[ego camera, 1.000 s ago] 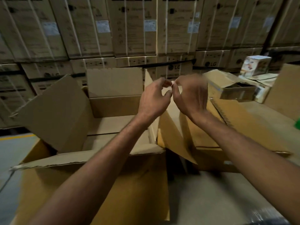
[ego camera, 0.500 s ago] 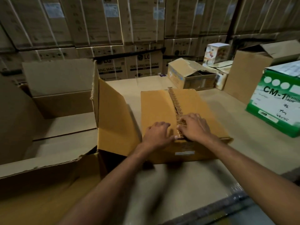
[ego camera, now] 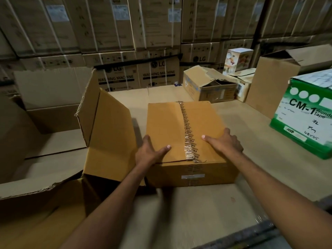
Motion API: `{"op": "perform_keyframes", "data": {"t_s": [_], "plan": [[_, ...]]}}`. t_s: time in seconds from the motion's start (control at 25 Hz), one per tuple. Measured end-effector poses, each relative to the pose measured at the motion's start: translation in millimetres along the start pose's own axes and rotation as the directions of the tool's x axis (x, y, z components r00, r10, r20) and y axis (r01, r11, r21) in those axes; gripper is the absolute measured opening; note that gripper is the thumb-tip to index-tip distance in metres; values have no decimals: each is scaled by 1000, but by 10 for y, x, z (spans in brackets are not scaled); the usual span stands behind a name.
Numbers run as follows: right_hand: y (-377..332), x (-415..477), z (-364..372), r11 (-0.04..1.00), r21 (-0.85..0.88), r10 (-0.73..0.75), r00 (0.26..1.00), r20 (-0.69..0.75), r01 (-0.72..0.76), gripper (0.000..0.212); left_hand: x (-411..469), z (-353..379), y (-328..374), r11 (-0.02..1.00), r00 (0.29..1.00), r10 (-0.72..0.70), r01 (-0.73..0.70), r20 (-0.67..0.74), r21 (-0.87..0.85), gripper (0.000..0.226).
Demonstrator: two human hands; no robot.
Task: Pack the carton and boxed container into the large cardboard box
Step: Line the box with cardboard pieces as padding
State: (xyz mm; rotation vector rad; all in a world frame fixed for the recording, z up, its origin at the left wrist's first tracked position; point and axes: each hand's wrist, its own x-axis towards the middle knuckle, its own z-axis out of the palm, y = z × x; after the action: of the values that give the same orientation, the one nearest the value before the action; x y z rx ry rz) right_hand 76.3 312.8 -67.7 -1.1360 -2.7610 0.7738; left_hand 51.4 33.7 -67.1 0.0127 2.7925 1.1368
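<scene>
A brown taped carton lies on the table in the middle of the head view. My left hand grips its near left corner, thumb on top. On its near right corner sits my right hand, thumb on the lid and fingers over the side edge. To the left stands the large cardboard box, open, with its right flap standing up beside the carton. Only bare cardboard shows inside it. A small white printed box sits at the back right.
A torn open carton lies at the back of the table. A tall open brown box and a green and white CM-1 tape box stand on the right. Stacked washing machine cartons fill the wall behind.
My hands came down from in front of me onto the taped carton. They then spread from its middle seam to its near corners. The view swung right and down.
</scene>
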Motion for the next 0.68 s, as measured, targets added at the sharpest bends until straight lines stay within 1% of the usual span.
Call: {"op": "perform_keyframes", "data": {"t_s": [0.12,0.2,0.32,0.4,0.48,0.56,0.68], "plan": [[-35,-68,-162,998,8,-59,994,-92,60,105,-10,-29,56,998,995,54,-55,-88,-16,102],[-114,-86,-420,993,17,-110,983,-149,114,102,-2,-134,168,995,986,84,-91,-145,-44,99],[-397,-162,-943,970,64,-205,931,-301,235,94,-10,-450,493,971,947,171,-209,-272,-119,92],[-676,-244,-1285,940,122,-240,874,-422,318,91,2,-758,763,940,898,240,-310,-368,-144,89],[-988,-343,-1548,902,183,-254,823,-509,392,92,2,-1165,1019,912,833,295,-391,-469,-122,89],[-1313,-460,-1721,852,251,-266,792,-550,460,92,-15,-1615,1195,900,764,321,-431,-559,-72,92],[-1782,-738,-1853,768,320,-304,755,-581,555,92,-112,-2252,1224,870,670,356,-492,-651,-31,93]]}}
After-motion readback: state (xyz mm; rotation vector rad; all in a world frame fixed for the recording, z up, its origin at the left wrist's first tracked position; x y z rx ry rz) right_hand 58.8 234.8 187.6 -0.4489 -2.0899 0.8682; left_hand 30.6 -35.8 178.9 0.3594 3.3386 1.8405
